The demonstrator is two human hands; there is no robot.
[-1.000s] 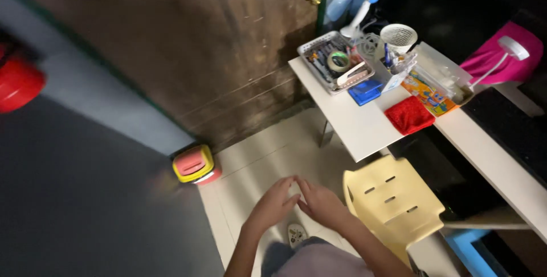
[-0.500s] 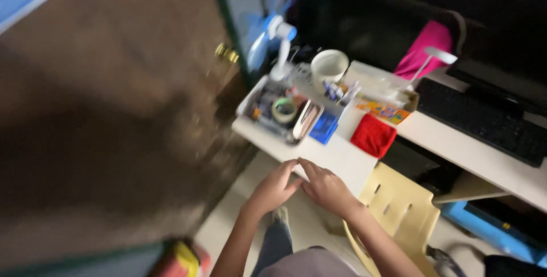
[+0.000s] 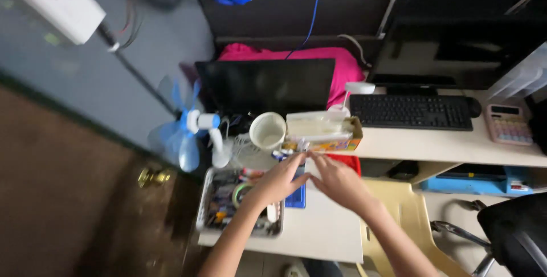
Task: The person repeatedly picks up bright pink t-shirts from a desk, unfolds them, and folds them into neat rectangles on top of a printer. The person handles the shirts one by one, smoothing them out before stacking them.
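Box of brown card with an orange side (image 3: 326, 133) lies near the back edge of the white table (image 3: 327, 231), just beside a white cup (image 3: 268, 130). The left hand (image 3: 279, 181) and the right hand (image 3: 339, 183) are over the table, right in front of the box. Their fingers are stretched out and the tips meet. Both hands look open, and I see nothing held in them. They do not seem to touch the box.

A moment ago the hands were joined lower down, over the floor, and the table was further off. Now the head has turned and the hands have come up over the table, so the box is within easy reach.

Under the left hand lies a flat blue thing (image 3: 296, 198). A red thing (image 3: 348, 162) peeks out behind the right hand. At the left edge of the table is a grey tray (image 3: 204, 211) full of small bits. A blue fan (image 3: 183, 131) stands at the back left corner. Further back are a dark screen (image 3: 265, 86), a black keyboard (image 3: 410, 111) and a pink calculator (image 3: 509, 123). A yellow chair (image 3: 405, 220) is by the right edge.

The picture is blurry. The small bits in the tray and beside the cup are hard to make out, and the hands hide most of the blue and red things.
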